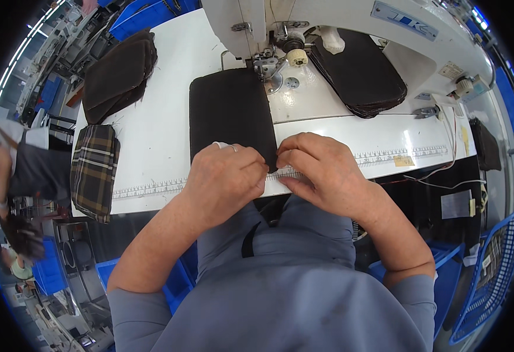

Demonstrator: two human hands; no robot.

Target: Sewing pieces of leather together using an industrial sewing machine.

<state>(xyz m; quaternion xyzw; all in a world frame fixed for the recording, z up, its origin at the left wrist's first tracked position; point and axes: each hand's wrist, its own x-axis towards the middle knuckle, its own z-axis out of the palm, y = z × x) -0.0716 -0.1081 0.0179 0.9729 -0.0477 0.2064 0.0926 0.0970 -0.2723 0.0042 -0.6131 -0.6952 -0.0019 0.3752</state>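
- Dark panel (227, 111): on white table (145, 158), far end at sewing machine (268, 63).
- Your left hand (224, 183): closed, pinching near corner.
- Your right hand (327, 173): fingers bent at edge; hold unclear.
- You appear to be aligning; next likely calls for straight edges.

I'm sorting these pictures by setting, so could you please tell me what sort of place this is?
Most likely a sewing workshop: a dark cloth piece lies at a sewing machine, and similar pieces lie stacked on the table.
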